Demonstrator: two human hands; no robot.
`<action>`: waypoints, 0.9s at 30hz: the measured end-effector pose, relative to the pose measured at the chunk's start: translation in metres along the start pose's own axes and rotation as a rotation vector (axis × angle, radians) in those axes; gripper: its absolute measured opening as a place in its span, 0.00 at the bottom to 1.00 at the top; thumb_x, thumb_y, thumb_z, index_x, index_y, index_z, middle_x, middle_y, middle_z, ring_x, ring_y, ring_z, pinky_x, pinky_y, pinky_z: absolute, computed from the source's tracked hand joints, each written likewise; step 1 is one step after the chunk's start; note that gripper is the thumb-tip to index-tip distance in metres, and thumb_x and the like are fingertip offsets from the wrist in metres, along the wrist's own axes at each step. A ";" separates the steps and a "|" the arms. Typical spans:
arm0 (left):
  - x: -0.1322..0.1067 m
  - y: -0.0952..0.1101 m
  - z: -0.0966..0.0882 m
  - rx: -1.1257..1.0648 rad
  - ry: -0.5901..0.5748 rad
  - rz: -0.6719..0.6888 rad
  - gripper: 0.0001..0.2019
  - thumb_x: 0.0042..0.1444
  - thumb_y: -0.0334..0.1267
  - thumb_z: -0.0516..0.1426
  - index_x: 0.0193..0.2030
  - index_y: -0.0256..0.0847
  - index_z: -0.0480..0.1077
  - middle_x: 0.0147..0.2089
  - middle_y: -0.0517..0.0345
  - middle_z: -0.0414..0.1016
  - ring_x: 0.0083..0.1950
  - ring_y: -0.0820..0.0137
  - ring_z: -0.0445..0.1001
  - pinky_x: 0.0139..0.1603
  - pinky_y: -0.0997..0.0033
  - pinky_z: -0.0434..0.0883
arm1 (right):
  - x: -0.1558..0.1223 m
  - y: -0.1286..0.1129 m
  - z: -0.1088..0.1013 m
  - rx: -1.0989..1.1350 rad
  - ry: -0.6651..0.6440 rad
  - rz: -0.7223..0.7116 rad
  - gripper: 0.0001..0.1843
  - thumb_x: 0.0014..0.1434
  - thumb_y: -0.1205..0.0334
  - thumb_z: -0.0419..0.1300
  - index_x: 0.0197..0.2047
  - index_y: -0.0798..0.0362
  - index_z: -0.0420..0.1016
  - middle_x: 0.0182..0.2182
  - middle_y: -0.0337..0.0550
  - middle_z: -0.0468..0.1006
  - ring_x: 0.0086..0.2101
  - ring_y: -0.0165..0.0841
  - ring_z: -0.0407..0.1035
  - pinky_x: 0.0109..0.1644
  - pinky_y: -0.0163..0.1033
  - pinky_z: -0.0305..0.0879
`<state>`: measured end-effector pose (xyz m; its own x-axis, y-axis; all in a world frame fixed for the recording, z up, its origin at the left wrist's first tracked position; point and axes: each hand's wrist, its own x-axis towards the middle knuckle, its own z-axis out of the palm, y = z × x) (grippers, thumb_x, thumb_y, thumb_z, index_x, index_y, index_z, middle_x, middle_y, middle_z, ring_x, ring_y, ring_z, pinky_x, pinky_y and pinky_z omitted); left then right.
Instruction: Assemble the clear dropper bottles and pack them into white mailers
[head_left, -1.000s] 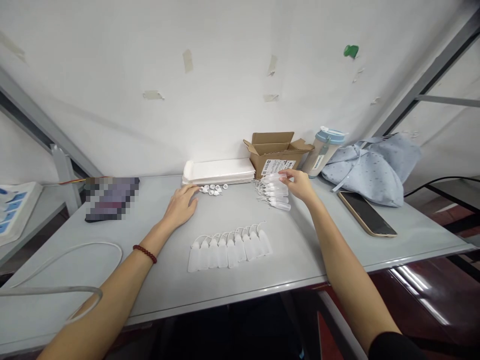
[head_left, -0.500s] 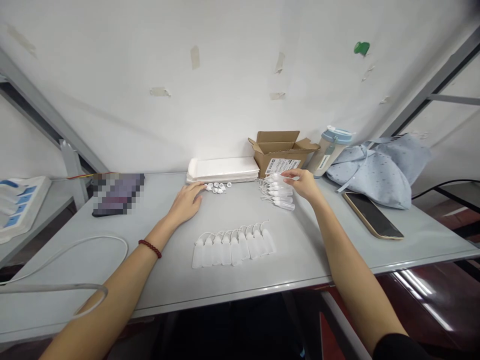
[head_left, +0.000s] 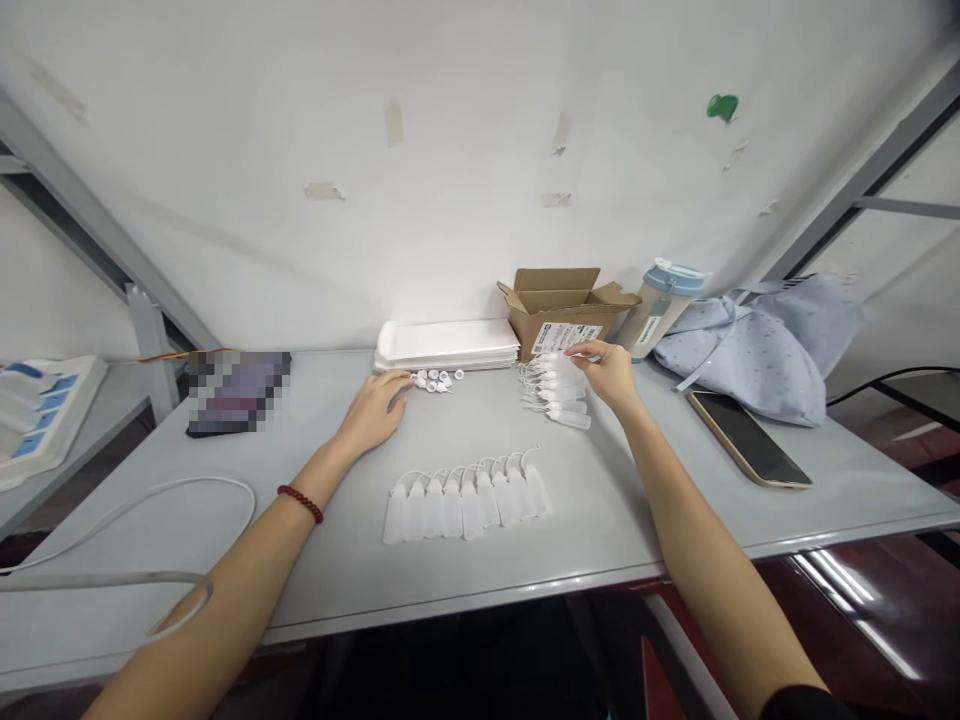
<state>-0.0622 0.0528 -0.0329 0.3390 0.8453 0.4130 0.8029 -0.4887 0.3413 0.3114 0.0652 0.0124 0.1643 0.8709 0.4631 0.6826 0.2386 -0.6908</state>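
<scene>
My left hand (head_left: 371, 410) lies on the table with its fingers outstretched and thumb apart. Its fingertips touch the edge of a small cluster of white dropper caps (head_left: 435, 382). At the back right, my right hand (head_left: 609, 372) has thumb and fingertips closed on the far end of a translucent plastic squeeze bottle (head_left: 553, 362). That bottle tops a column of several similar squeeze bottles (head_left: 564, 392), lying on their sides with thin cap straps to the left. Nearer me, another row of several squeeze bottles (head_left: 469, 505) lies side by side, straps pointing away from me.
Behind the caps lies a stack of white flat packets (head_left: 450, 342), beside an open cardboard box (head_left: 559, 310). A tumbler (head_left: 661, 310), a light-blue cloth bag (head_left: 742, 345) and a phone (head_left: 750, 438) are on the right. A white cable (head_left: 210, 478) loops at left.
The view has tilted slightly, so everything sits a little lower. The caps beside my left fingertips have shifted slightly. My right hand stays at the far bottle.
</scene>
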 end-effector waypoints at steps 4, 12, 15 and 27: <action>0.000 0.003 0.000 0.005 0.008 -0.002 0.21 0.55 0.33 0.48 0.56 0.39 0.66 0.60 0.51 0.67 0.59 0.57 0.64 0.59 0.50 0.62 | -0.006 -0.023 -0.007 0.019 -0.014 0.010 0.09 0.47 0.63 0.58 0.29 0.54 0.78 0.34 0.46 0.81 0.34 0.38 0.72 0.42 0.43 0.65; 0.001 0.010 0.001 0.027 -0.047 -0.003 0.22 0.56 0.31 0.47 0.58 0.42 0.66 0.61 0.53 0.65 0.59 0.57 0.62 0.58 0.49 0.62 | -0.035 -0.080 -0.032 0.224 -0.930 0.007 0.10 0.51 0.56 0.61 0.28 0.54 0.76 0.24 0.41 0.77 0.29 0.33 0.70 0.34 0.36 0.64; 0.001 0.011 0.000 0.002 -0.035 0.031 0.21 0.56 0.31 0.47 0.56 0.40 0.67 0.59 0.51 0.66 0.57 0.58 0.63 0.59 0.52 0.62 | -0.040 -0.086 -0.035 0.204 -1.296 -0.023 0.11 0.53 0.57 0.61 0.37 0.53 0.78 0.26 0.40 0.78 0.29 0.32 0.71 0.36 0.35 0.65; 0.000 0.012 0.000 0.005 0.047 -0.044 0.17 0.56 0.34 0.49 0.50 0.38 0.70 0.52 0.48 0.66 0.53 0.58 0.65 0.58 0.53 0.64 | -0.047 -0.085 -0.020 0.056 -1.618 0.075 0.16 0.56 0.56 0.58 0.44 0.56 0.78 0.28 0.43 0.79 0.26 0.30 0.73 0.29 0.32 0.64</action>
<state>-0.0523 0.0470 -0.0287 0.2803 0.8547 0.4370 0.8189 -0.4505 0.3557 0.2597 -0.0046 0.0609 -0.7122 0.3892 -0.5842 0.6769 0.1600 -0.7185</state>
